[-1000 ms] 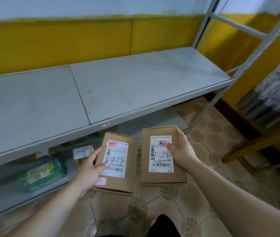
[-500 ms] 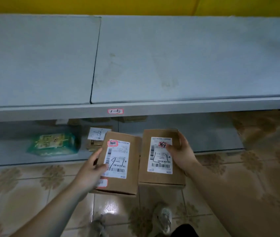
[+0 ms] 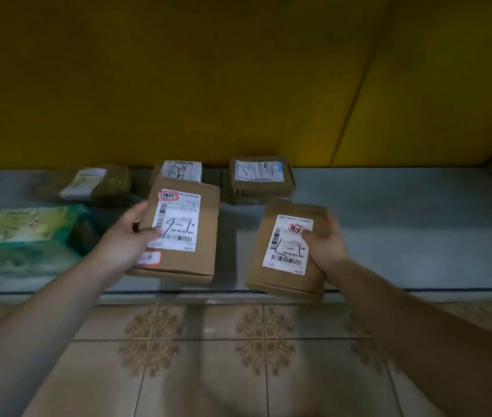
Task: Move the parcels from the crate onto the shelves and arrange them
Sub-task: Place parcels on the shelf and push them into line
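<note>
My left hand [image 3: 123, 240] grips the left edge of a brown cardboard parcel [image 3: 205, 230] with a white label marked 1-6, thumb on the label. My right hand [image 3: 326, 246] holds a second brown parcel [image 3: 281, 212] by its right edge, thumb on its white label. Both parcels hover over the front part of the low grey shelf [image 3: 404, 236]. The right parcel tilts and overhangs the shelf's front edge.
On the same shelf sit a green packet [image 3: 22, 233] at the left, a brown wrapped parcel [image 3: 94, 185] behind it, and two labelled cardboard boxes [image 3: 180, 170] [image 3: 261, 179] at the back against the yellow wall [image 3: 208, 85]. Patterned floor tiles [image 3: 208, 356] lie in front.
The view has dropped from the upper shelf to the low shelf. Both hands have carried the parcels forward over it and moved them apart.
</note>
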Tool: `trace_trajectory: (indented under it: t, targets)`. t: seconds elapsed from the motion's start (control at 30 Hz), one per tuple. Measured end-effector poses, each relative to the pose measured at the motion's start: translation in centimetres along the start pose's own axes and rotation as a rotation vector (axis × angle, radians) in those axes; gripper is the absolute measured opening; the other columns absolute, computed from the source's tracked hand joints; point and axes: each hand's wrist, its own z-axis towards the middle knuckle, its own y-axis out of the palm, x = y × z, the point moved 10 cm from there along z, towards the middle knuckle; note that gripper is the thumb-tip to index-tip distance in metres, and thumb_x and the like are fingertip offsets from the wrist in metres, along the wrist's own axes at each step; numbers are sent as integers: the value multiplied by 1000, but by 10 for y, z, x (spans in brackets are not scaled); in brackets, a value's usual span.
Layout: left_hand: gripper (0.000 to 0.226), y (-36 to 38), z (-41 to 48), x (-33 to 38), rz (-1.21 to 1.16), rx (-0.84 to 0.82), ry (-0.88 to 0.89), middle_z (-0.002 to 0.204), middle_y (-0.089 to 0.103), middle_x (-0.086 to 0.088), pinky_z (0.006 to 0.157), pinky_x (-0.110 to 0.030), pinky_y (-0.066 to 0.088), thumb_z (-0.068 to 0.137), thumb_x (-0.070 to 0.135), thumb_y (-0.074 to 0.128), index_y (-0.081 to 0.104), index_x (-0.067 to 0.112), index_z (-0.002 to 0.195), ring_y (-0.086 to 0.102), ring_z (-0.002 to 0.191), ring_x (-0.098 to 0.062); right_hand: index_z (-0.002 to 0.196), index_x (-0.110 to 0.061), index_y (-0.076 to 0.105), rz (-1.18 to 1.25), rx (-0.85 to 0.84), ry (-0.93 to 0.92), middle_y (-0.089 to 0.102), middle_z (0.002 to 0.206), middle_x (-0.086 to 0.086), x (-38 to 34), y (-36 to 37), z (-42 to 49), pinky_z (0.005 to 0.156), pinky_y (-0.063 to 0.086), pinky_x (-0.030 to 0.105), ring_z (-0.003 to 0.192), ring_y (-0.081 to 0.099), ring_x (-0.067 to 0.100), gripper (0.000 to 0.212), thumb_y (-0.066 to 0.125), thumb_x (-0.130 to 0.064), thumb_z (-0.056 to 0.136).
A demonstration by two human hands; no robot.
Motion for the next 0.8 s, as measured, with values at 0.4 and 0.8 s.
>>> trace_trajectory:
  t: [0.4,0.8]
  targets:
    - [48,-8,41,-12,429,114,79,118,60,1,63,-27,44,101,15,46,37,28,146,58,93,-20,131,-64,28,92,-3,-9,65,125,5,70,51,77,84,59,54,99,70,29,68,61,-27,83]
    - [84,47,65,8,1055,28,188,163,-1,7,115,-63,9,82,82,23,9,39,153,-6,148,-30,149,-29,35,-854,-53,-364,33,147,10,24,45,39,113,32,43,136,33,32,70,58,-56,88]
